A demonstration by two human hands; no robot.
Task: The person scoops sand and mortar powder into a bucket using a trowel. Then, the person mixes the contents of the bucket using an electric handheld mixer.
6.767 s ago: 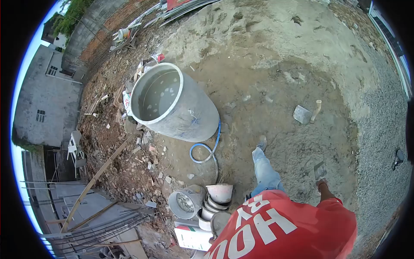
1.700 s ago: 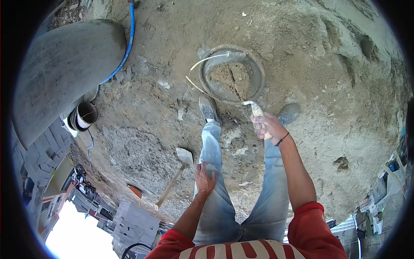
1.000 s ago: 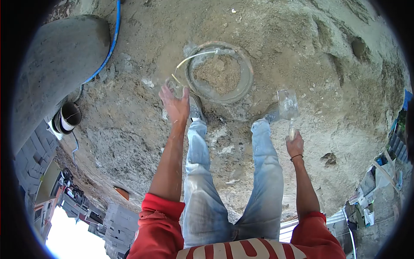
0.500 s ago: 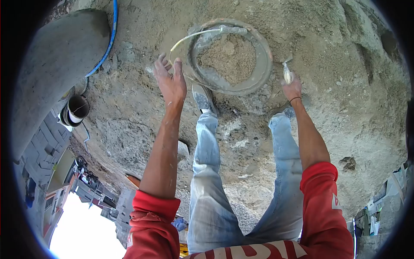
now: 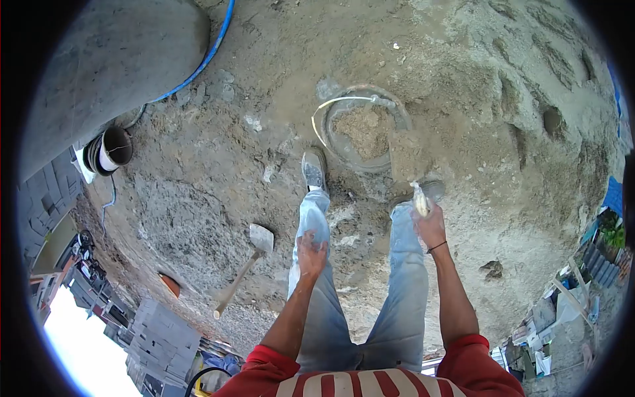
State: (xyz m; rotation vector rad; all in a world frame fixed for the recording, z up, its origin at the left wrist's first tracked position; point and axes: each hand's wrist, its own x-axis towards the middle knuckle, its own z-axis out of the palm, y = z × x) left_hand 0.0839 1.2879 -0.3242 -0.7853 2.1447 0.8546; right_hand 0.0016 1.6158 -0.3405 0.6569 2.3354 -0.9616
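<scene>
My right hand (image 5: 430, 225) is wrapped around the pale handle of a trowel (image 5: 419, 198). The blade, close in colour to the soil, points away from me beside the basin's right side. My left hand (image 5: 311, 255) is in front of my left trouser leg, its fingers loosely bent and a little blurred, with nothing visible in it. I cannot tell whether it touches the leg. Beyond my feet lies a round, shallow basin (image 5: 336, 151) holding a heap of sandy mix (image 5: 362, 131). A thin, whitish curved handle (image 5: 344, 99) runs along its far left rim.
A mallet-like tool with a wooden handle (image 5: 235, 288) lies on the ground to my left. Stacked buckets (image 5: 106, 152) stand farther left, near a large grey rounded surface (image 5: 126, 59) and a blue hose (image 5: 211, 56). Uneven soil rises at the right.
Both hands have drawn back towards my body, the left from beside the basin to my leg, the right still holding the trowel. The view has shifted, and the basin looks smaller and farther away.
</scene>
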